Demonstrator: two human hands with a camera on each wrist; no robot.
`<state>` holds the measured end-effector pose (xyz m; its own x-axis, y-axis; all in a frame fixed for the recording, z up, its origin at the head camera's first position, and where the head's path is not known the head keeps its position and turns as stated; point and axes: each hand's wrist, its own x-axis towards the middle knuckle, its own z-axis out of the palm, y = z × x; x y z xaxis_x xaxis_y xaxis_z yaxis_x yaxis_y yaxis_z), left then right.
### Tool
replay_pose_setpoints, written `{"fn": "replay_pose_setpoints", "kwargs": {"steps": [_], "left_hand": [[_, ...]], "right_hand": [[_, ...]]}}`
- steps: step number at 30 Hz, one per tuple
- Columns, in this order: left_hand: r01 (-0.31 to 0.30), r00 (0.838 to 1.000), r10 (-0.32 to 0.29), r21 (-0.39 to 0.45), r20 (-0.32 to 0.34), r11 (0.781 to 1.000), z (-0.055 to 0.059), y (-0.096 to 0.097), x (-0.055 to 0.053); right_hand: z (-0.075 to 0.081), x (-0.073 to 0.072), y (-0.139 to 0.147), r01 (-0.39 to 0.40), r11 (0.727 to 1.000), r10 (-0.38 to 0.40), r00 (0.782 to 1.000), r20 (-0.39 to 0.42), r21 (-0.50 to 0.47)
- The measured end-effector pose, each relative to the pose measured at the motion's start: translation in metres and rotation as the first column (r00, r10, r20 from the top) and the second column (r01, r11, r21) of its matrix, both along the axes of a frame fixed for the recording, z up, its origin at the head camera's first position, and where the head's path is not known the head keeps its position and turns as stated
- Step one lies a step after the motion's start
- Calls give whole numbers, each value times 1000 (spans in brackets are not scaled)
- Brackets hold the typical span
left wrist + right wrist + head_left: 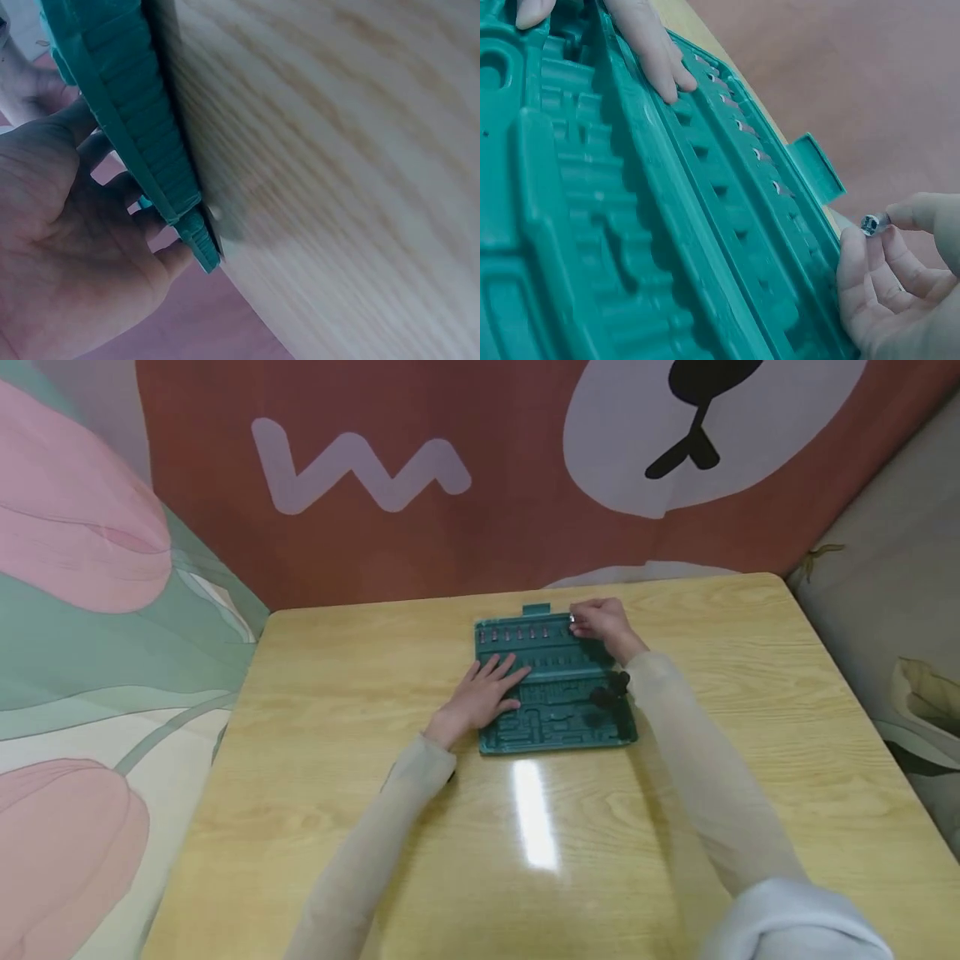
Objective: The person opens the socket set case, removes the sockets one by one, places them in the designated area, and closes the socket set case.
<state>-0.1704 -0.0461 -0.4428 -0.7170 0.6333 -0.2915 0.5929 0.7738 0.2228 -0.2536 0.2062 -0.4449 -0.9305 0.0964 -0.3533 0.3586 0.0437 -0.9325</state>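
Note:
A green plastic tool case (pixel 558 727) lies unfolded on the table, its two halves lined with molded slots. Several small metal sockets (pixel 745 127) sit in a row along its far side. My right hand (pixel 602 620) is at the far right corner of the case. Between thumb and fingers it pinches a small metal socket (pixel 871 224), open end toward the right wrist view. With fingers spread, my left hand (pixel 482 695) rests on the left side of the case, across the hinge area.
The light wooden table (pixel 337 710) extends around the case on all sides. A latch tab (pixel 816 166) sticks out from the case's far edge. Behind the table hangs a brown printed cloth (pixel 487 543).

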Motion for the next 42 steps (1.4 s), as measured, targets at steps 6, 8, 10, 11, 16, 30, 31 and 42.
{"fn": "replay_pose_setpoints", "kwargs": {"steps": [6,8,10,11,16,30,31,42], "left_hand": [[5,1000,-5,16,-9,1000,-5,-5,4],[12,1000,-11,26,-10,1000,-5,-5,4],[13,1000,-13,30,-8,999,-4,-5,3],[13,1000,-12,31,-11,999,-3,-4,2],[-3,1000,3,22,-15,1000,-2,-3,-1],[2,1000,-1,29,-24,1000,-2,0,-3],[2,1000,-1,31,-23,1000,-2,-1,-3],[-6,1000,6,35,-12,999,-2,0,-4]], "right_hand": [[0,3,12,-16,1000,16,1000,19,-18],[2,3,21,6,1000,-6,1000,1,-8],[3,3,31,29,999,-29,999,-28,19],[4,3,36,46,998,-45,998,-39,38],[2,8,59,108,987,-101,993,-63,117],[-15,18,72,136,947,-127,991,-51,290],[-15,18,71,132,943,-123,991,-51,304],[-18,18,67,85,862,-57,996,-70,500]]}}
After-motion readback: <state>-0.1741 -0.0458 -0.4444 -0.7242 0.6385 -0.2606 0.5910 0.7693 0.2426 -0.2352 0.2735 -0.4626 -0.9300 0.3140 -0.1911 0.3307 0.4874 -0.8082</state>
